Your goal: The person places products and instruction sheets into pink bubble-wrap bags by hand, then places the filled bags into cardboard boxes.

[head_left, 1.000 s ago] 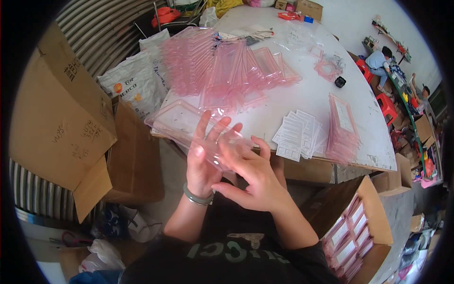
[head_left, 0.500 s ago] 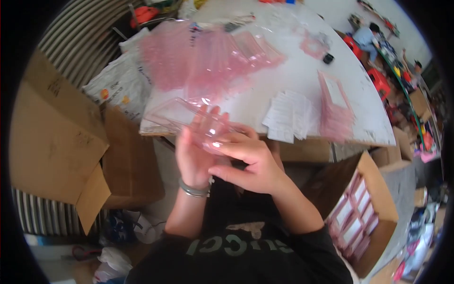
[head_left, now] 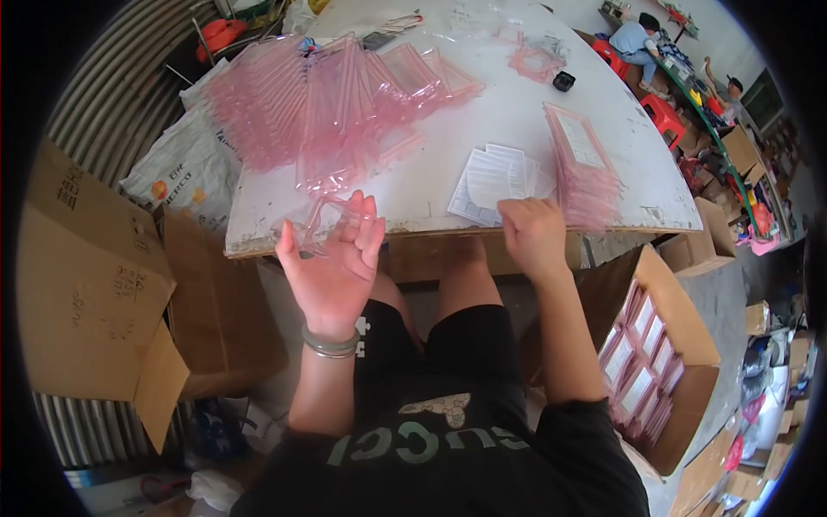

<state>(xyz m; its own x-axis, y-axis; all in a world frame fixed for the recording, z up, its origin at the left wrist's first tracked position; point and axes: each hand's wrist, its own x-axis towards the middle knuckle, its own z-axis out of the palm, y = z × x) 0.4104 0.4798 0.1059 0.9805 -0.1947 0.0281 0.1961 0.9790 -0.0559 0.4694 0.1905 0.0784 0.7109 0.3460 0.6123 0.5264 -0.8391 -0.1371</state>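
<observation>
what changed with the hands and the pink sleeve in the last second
The right hand let go of the clear pink sleeve and moved right to the white paper cards at the table edge. The left hand now holds the sleeve alone. The pink sleeve piles and the cardboard box of filled sleeves stayed put.

An open cardboard box (head_left: 663, 345) of filled pink sleeves stands near right, below the white table (head_left: 534, 121). A larger brown carton (head_left: 95, 284) sits left. A printed white sack (head_left: 185, 168) leans far left. Red stools (head_left: 663, 108) stand far right.
</observation>
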